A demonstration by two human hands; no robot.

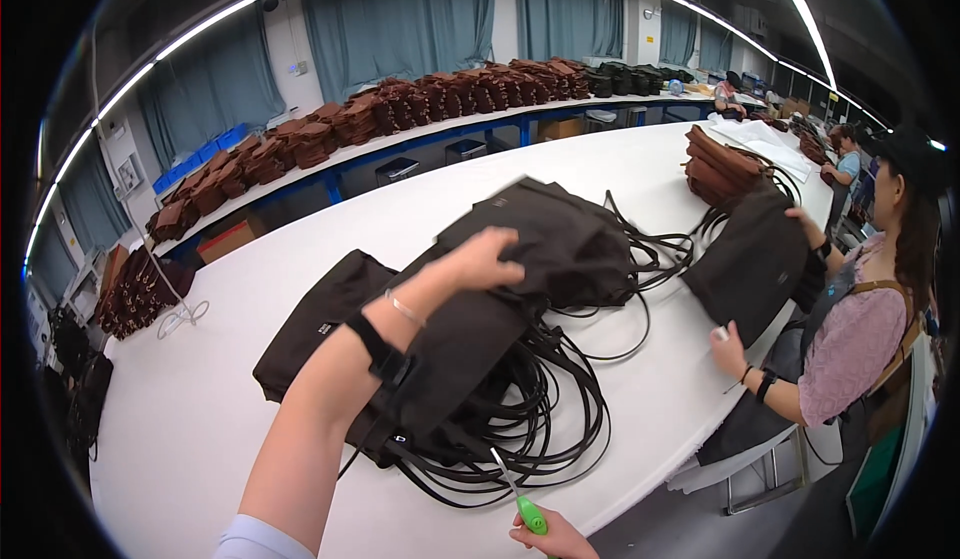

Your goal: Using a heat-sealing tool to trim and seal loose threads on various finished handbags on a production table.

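Two piles of dark brown-black bags lie on the white table in front of me, a left pile and a farther pile. My left hand reaches over the near edge of the farther pile, fingers apart with nothing in them; whether it touches the fabric I cannot tell. Low in the picture, my right hand is closed round a green-handled tool with a slim metal shaft pointing up and left. Looped black straps spill from the left pile, just beyond the tool's tip.
At the right, a co-worker holds a dark bag in both hands. Reddish-brown bags are stacked beyond it. A long bench under the curtains carries rows of brown bags. A white cord lies at the table's left.
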